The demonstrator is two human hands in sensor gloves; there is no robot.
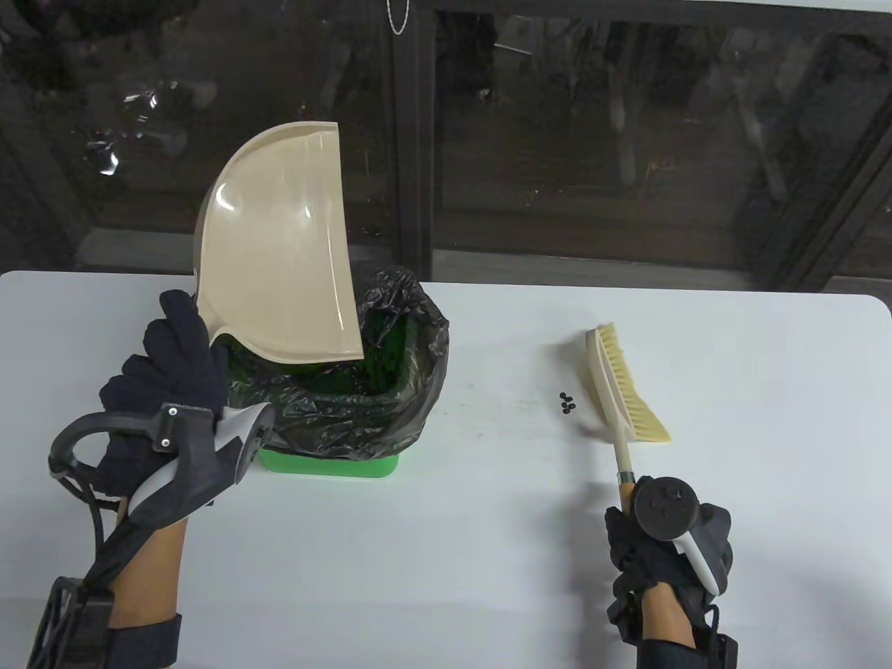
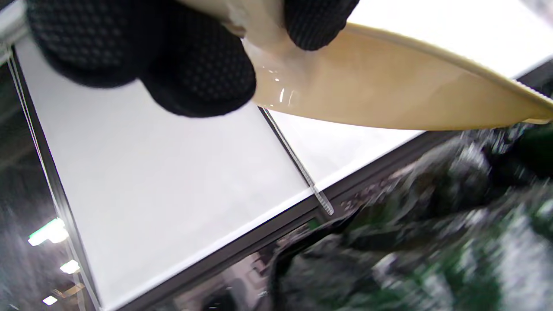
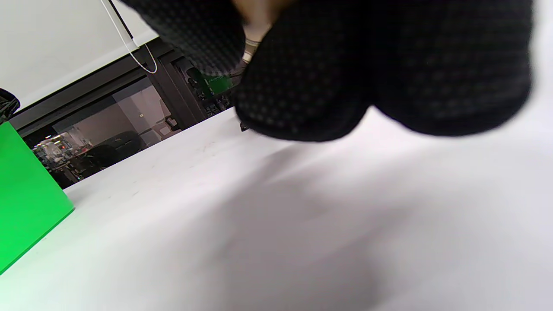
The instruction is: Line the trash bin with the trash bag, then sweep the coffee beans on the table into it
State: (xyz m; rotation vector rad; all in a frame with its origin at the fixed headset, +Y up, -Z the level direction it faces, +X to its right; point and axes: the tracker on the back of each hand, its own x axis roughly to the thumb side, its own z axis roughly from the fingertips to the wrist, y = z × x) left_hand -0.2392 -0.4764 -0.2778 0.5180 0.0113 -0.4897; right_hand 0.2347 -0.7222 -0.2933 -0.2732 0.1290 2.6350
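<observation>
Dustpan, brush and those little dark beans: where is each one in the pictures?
Dustpan (image 1: 279, 244), table view, on the middle of its pale scoop.
Brush (image 1: 631, 390), table view, on the bristles.
Coffee beans (image 1: 567, 403), table view, on the small dark cluster lying on the table just left of the brush.

Bright, even light on the white table (image 1: 488, 557), soft shadows under both hands; glare streaks the dustpan (image 1: 279, 251) and the dark window (image 1: 627, 139) behind. Wrist views smear badly: bin bag (image 2: 410, 242) blurred, gloved fingers (image 3: 367, 65) out of focus
</observation>
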